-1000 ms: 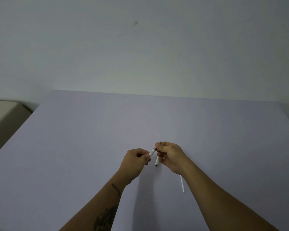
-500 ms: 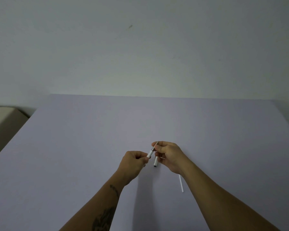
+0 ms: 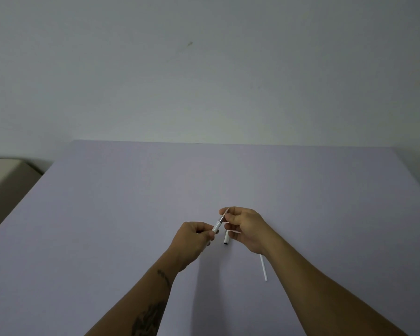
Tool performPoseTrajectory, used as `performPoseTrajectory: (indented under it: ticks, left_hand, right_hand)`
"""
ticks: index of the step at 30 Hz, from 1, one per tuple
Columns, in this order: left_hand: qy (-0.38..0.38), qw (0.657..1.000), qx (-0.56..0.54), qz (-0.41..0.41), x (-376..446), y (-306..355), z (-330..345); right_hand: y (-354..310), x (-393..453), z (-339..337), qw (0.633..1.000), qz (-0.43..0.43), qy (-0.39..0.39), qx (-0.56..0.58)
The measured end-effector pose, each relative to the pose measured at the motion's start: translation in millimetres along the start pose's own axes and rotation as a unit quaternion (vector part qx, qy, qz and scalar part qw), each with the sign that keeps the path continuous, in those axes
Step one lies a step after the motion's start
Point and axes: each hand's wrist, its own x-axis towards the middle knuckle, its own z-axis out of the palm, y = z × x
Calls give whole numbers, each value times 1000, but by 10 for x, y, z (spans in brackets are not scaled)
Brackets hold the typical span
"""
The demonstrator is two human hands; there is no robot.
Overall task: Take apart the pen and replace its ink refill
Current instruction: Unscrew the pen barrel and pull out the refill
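My left hand (image 3: 192,238) is closed around the white pen barrel (image 3: 216,226), which points up and to the right. My right hand (image 3: 247,226) pinches the pen's thin metal tip end (image 3: 224,215) between thumb and forefinger. A short white pen cap (image 3: 226,238) lies on the table just under my right hand's fingers. A thin white refill tube (image 3: 263,267) lies on the table beside my right wrist, partly hidden by the forearm.
The lilac table (image 3: 131,202) runs to a pale wall at the back. A beige piece of furniture (image 3: 3,175) stands off the table's left edge.
My right hand's fingers have slid slightly up toward the pen's tip, and more of the tip end shows between the two hands. The cap and refill tube have stayed put.
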Motion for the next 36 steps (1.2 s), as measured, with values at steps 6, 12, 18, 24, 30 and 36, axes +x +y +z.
performPoseTrajectory:
  ticks: [6, 12, 18, 24, 30, 36]
  left_hand:
    - [-8, 1000, -30, 3, -8, -12, -5]
    - [-9, 998, -54, -3, -36, -33, -33]
    - [-16, 998, -63, 1, -69, 3, -75]
    - [-5, 999, -44, 0, -77, -14, -102]
    - [11, 1000, -13, 4, -69, -20, -102]
    - [11, 1000, -7, 11, -86, -36, -105]
  right_hand:
    - [50, -4, 45, 1000, 1, 18, 9]
    - [33, -32, 53, 1000, 1, -15, 21]
    - [23, -48, 94, 1000, -5, 4, 24]
    - [-6, -71, 85, 1000, -7, -24, 17]
    - [42, -56, 121, 1000, -2, 2, 7]
    - [35, -40, 119, 1000, -13, 11, 21]
